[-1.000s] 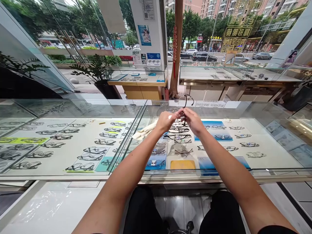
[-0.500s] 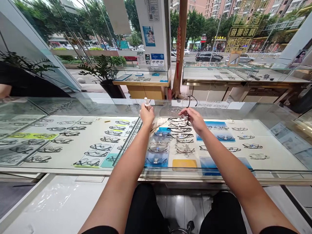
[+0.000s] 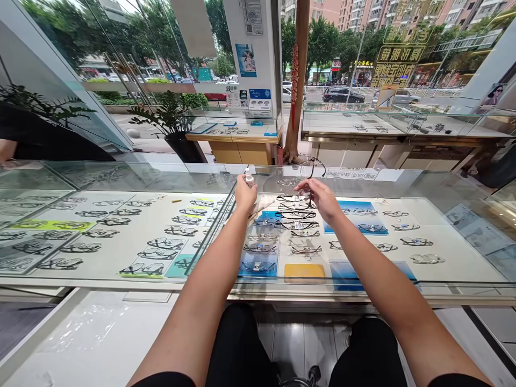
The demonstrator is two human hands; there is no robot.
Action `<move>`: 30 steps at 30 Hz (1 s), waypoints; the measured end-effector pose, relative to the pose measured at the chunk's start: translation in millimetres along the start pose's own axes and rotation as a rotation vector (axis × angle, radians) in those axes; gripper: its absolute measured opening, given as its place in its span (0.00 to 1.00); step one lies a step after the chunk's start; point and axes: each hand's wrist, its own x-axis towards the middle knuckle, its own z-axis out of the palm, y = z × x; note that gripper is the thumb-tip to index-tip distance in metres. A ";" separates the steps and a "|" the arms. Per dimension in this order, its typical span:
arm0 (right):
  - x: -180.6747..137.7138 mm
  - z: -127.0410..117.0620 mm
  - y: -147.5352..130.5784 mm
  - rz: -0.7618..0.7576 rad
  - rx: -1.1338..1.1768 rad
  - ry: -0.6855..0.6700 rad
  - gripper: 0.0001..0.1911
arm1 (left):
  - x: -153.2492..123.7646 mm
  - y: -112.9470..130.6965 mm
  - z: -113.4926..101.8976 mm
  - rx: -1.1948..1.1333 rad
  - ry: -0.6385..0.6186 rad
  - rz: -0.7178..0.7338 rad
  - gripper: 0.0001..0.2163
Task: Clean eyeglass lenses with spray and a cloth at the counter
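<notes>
While rows of display glasses [image 3: 169, 243] lie under the glass worktop [image 3: 121, 177], the left hand [image 3: 244, 195] grips a small spray bottle [image 3: 249, 176] above a white cloth [image 3: 264, 202]. Just right, the right hand [image 3: 320, 196] pinches black-framed glasses [image 3: 311, 171], held upright over the worktop.

We have only one view, from the camera on the person's head, which looks forward and down along both forearms at the glass counter [image 3: 121, 180] close in front, and further away it faces the shop window [image 3: 363, 59] and the street behind it.
</notes>
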 end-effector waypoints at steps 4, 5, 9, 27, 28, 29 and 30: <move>-0.4 0.0 -0.3 0.001 -0.003 -0.001 0.25 | -6.8 7.6 -1.9 -0.014 -0.020 -0.019 0.28; -0.5 0.0 -0.6 0.003 -0.002 0.000 0.25 | -9.9 11.7 -2.7 -0.011 0.010 -0.001 0.31; 0.0 -0.2 -2.0 -0.002 0.009 0.028 0.25 | -27.0 40.0 -11.8 0.040 0.402 0.265 0.36; 0.6 -1.4 -3.9 -0.019 0.040 0.067 0.24 | -44.0 63.8 -38.3 0.756 -0.608 0.191 0.18; 0.5 -1.6 -3.9 -0.018 0.037 0.067 0.24 | -42.1 62.5 -38.4 0.740 -0.604 0.183 0.15; 0.5 -1.8 -4.0 -0.018 0.036 0.069 0.24 | -40.5 62.0 -38.7 0.733 -0.595 0.181 0.12; 0.6 -2.0 -4.0 -0.018 0.036 0.071 0.23 | -39.0 62.4 -39.3 0.712 -0.576 0.180 0.09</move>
